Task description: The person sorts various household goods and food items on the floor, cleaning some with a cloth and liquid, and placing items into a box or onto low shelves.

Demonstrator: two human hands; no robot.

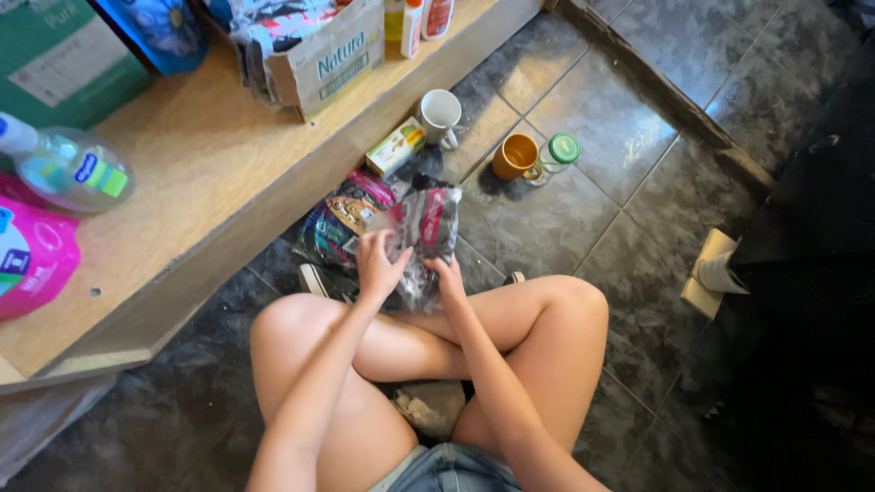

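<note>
both hands [378, 264] gripping crinkled dark foil bag [428, 223], pink label, floor tiles [547, 228]

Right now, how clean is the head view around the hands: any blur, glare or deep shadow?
Head view: the left hand and the crinkly dark foil bag it grips with the right hand are smeared; sunlight glares off the pale wooden shelf and grey floor tiles; the right edge sinks into black shadow; the white mug and orange mug read sharp.

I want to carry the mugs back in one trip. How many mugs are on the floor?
2. A white mug stands by the edge of the wooden shelf; an orange mug stands to its right, beside a green-lidded jar. Others may be hidden behind the packets.
</note>
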